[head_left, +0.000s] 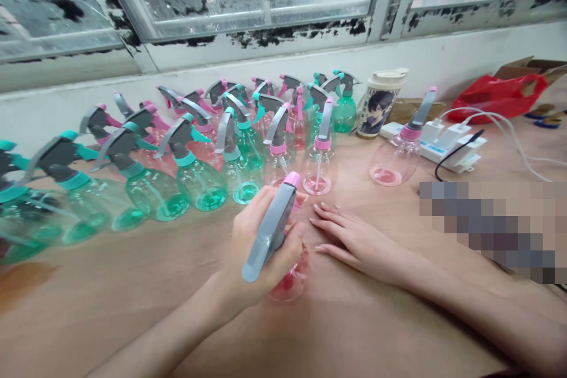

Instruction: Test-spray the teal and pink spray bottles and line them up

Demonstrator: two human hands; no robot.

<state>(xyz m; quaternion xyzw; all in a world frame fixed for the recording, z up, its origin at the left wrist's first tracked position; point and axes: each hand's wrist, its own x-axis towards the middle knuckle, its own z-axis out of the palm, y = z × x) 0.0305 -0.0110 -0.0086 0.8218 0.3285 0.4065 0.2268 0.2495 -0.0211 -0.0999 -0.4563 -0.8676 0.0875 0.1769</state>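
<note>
My left hand is wrapped round a pink spray bottle with a grey trigger head, holding it tilted just above the wooden table. My right hand lies flat on the table right beside it, fingers stretched out, holding nothing. Behind them stands a crowd of several finished spray bottles, green ones to the left and pink ones in the middle. One more pink bottle stands apart to the right.
A printed cup with a lid stands by the wall. A white power strip with plugs and cables lies at the right, a red plastic bag and a cardboard box behind it. A blurred patch covers something at the right.
</note>
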